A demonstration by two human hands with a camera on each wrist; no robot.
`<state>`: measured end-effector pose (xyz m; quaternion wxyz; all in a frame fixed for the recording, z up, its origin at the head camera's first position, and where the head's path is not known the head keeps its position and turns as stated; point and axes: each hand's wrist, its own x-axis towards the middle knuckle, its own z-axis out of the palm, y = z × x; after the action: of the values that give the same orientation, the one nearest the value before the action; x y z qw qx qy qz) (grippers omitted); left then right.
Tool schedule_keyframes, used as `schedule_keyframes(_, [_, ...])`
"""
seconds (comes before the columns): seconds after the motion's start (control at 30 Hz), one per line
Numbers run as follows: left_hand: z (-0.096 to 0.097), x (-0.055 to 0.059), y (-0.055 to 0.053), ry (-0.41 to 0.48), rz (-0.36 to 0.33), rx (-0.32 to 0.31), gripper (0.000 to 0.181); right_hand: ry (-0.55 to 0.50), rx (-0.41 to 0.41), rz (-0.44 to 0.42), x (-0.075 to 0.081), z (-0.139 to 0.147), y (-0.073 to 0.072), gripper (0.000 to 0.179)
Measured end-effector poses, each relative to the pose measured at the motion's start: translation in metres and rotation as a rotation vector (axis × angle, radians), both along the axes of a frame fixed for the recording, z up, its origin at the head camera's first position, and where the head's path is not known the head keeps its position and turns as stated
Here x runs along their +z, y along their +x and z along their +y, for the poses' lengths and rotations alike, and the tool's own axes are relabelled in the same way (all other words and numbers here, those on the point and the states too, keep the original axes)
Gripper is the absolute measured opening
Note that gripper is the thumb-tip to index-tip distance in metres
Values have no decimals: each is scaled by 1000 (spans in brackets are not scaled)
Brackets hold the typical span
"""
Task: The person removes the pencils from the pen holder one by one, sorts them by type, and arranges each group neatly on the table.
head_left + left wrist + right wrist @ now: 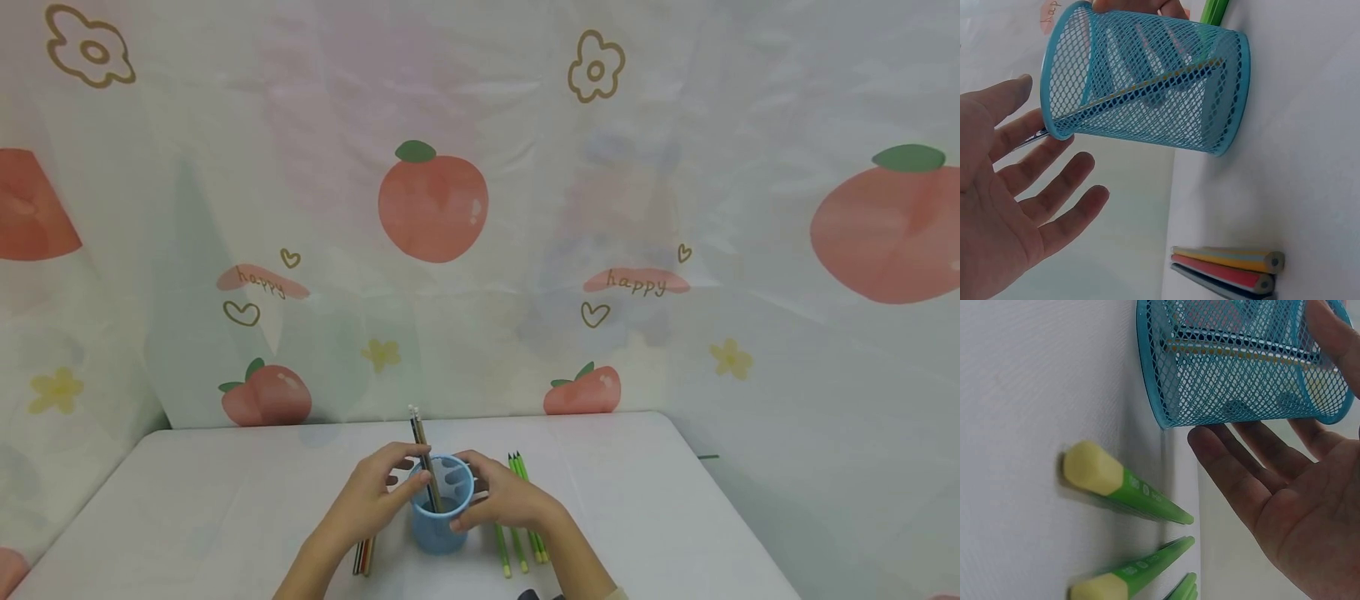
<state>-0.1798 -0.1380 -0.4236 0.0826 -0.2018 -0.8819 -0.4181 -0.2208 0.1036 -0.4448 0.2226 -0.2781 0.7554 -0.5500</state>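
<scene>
A blue mesh pencil cup stands upright on the table between the hands. Two pencils, one dark and one gold-brown, lean inside it with their upper ends past the rim. My right hand grips the cup's right side, thumb in front and fingers behind. At the rim on the opposite side is my left hand, its thumb and fingers spread around the leaning pencils. In the left wrist view those fingers look loose, close to the cup's rim.
Left of the cup lie several pencils, among them a yellow pencil and a red pencil. Several green pencils with pale yellow ends lie to the right, beneath the right forearm. A patterned cloth hangs behind the white table.
</scene>
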Motion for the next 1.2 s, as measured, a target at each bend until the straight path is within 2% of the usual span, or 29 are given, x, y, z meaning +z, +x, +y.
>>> schedule_keyframes(0.3, [-6, 6, 1, -22, 36, 56, 33, 5, -3, -5, -1, 0, -1, 75])
schedule_keyframes(0.8, [-14, 23, 6, 71, 80, 78, 36, -4, -1, -4, 0, 0, 0, 76])
schedule_keyframes(1.2, [-20, 34, 12, 168, 219, 47, 33, -11, 7, -10, 2, 0, 1, 76])
